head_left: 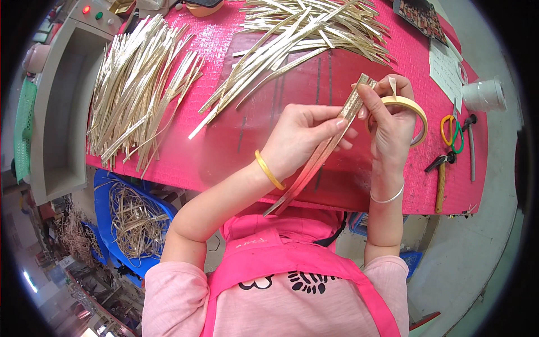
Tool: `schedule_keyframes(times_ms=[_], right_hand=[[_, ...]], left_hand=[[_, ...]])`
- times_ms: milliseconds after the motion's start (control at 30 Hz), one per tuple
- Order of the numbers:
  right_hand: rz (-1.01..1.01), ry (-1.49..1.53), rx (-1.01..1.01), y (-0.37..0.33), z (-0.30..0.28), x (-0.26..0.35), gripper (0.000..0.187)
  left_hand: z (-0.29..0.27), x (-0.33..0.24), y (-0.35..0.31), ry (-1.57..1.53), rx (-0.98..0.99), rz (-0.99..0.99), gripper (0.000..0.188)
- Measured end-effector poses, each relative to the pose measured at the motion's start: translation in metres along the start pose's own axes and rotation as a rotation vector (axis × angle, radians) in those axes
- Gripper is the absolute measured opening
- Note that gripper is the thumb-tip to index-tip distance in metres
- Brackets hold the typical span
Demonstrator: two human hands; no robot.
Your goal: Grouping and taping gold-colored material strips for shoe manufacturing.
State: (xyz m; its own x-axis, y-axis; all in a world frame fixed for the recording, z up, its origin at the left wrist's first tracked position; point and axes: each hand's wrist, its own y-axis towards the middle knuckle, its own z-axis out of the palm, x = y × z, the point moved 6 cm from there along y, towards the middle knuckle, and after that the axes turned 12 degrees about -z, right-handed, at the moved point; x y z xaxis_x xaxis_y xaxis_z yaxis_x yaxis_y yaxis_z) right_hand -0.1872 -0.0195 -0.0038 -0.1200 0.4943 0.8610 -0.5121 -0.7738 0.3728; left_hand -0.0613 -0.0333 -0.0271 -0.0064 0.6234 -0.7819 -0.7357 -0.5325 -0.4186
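Observation:
Between my hands is a narrow bundle of gold strips (328,145), slanting from upper right to lower left above the table. My left hand (306,132) pinches it around the middle, thumb on top. Near the upper end, my right hand (390,112) grips the same strips between thumb and fingers. A roll of cream masking tape (420,115) hangs around the fingers of that hand, with a short loose tape end (392,85) standing up by the fingertips. The lower ends of the strips dangle over the table's near edge.
Loose gold strips lie in a left pile (140,92) and a far pile (320,28) on the pink table (219,50). At right are scissors (453,132), a hammer (441,180) and a white spool (485,95). A blue bin (106,224) of tangled strips stands below left.

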Motion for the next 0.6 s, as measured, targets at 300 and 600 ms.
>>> schedule_keyframes(times_ms=[300, 600], right_hand=[[0.045, -0.026, -0.011, 0.007, -0.010, -0.007, 0.026], [-0.261, -0.517, 0.182, -0.014, -0.017, 0.017, 0.039]], left_hand=[[-0.015, 0.042, -0.024, -0.039, -0.046, -0.202, 0.027], [-0.026, 0.044, -0.024, -0.053, -0.134, -0.213, 0.024]])
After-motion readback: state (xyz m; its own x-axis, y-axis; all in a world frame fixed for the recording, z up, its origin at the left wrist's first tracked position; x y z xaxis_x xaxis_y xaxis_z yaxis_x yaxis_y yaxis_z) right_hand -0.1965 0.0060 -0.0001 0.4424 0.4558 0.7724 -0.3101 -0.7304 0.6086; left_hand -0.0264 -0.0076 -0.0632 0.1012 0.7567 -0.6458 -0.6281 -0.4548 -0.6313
